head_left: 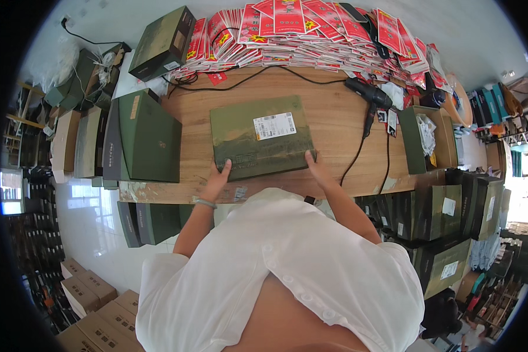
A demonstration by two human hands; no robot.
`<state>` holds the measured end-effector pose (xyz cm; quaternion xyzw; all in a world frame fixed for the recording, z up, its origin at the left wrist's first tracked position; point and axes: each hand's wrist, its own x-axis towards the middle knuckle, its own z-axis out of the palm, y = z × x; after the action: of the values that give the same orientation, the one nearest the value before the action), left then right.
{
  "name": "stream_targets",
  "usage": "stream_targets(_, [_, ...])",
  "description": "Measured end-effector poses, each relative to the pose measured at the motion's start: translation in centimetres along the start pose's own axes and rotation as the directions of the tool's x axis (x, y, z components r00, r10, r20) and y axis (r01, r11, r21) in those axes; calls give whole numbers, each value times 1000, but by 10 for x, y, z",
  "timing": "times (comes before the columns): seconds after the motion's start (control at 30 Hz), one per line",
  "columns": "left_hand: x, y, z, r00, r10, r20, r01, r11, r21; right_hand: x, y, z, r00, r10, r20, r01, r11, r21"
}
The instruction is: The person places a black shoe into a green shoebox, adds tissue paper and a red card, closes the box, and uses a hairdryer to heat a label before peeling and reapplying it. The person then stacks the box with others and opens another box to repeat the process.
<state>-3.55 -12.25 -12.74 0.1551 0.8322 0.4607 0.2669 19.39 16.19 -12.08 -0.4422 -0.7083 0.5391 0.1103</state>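
A flat olive-green cardboard box (pixel 240 126) with a white label (pixel 275 126) on its top is at the middle of the wooden table (pixel 193 105), turned slightly. My left hand (pixel 219 173) grips its near left corner, the thumb on the front face. At the near right corner my right hand (pixel 317 167) holds it the same way. The other fingers of both hands are mostly hidden behind the box sides. Whether the box rests fully on the table or is slightly raised, I cannot tell.
Red printed packets (pixel 287 23) are heaped along the back. A black hair dryer (pixel 366 94) with its cord lies at the right, near an open green box (pixel 416 141). Green boxes (pixel 152 138) stand at the left edge. More labelled boxes (pixel 443 211) are stacked at lower right.
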Motion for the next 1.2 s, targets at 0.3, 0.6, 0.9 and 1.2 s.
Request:
stream_targets(0.3, [24, -67, -40, 946, -249, 208, 312, 874, -374, -48, -87, -15, 989, -144, 38, 138, 983, 125])
stream_targets(0.6, [-31, 139, -156, 958, 235, -168, -285, 858, -427, -45, -72, -26, 934, -173, -312, 232, 959, 163])
stream_targets(0.9, [-47, 177, -123, 871, 457, -178, -177, 632, 755, 65, 46, -108, 796, -76, -600, -92, 965, -244])
stream_targets(1.2, [-89, 251, -45, 919, 365, 151, -297, 388, 872, 175, 93, -217, 872, 217, -440, -391, 849, -355])
